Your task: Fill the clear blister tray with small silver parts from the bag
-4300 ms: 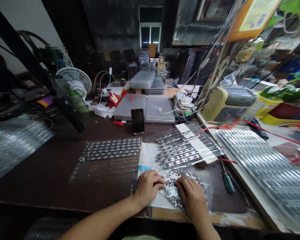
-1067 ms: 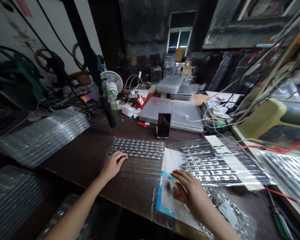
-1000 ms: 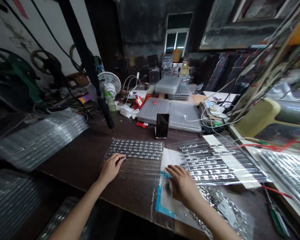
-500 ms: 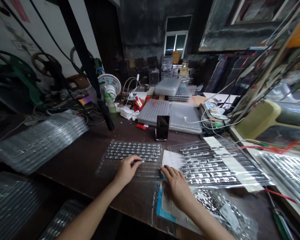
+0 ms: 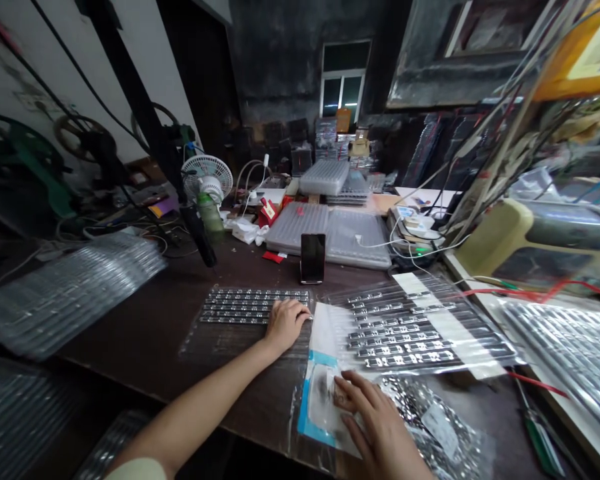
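Note:
My left hand rests on the right end of a clear blister tray whose far rows hold small metal parts; its fingers are curled down onto the last filled row. My right hand lies flat with fingers spread on a clear plastic bag with a blue edge, beside a heap of loose shiny metal parts. A second clear tray with filled rows lies just beyond the bag.
A black phone stands upright behind the trays. Stacks of clear trays lie at the left and the right. A small fan, a hanging black tool, grey boxes and a green-handled screwdriver are around.
My left hand slid rightward along the tray's filled row to its right end. My right hand drew back toward me onto the bag. The view shifted slightly.

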Demonstrator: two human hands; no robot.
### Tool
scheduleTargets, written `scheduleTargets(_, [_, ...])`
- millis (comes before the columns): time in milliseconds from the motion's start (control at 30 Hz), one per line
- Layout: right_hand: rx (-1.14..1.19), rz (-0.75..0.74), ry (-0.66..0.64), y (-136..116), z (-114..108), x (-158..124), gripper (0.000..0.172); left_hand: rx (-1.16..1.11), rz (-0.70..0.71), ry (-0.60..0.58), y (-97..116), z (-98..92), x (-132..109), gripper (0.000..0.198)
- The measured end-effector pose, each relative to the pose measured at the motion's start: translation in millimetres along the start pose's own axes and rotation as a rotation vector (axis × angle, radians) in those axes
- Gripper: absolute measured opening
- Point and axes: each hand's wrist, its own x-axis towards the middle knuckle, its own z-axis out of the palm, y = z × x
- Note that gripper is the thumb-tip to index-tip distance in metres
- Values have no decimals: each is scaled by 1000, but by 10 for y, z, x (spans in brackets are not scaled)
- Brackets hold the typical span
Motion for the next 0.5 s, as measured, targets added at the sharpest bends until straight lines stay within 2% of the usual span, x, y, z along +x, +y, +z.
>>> scheduleTargets(167, [19,-12,-9,-77,-17,7,40,20,-25,2,-74,-76,3,10])
scheduleTargets(333, [34,-32,13,-183,-50,46,40,44,-33,10,-60,-42,53,11])
scheduleTargets(433, [-9,18,-14,-130,-53,9,33,57,-1,-12,-8,-17,34,10])
scheduleTargets(500, [-87,86,16,-28,-45,-57,28,60,12,-17,2,-13,9,12])
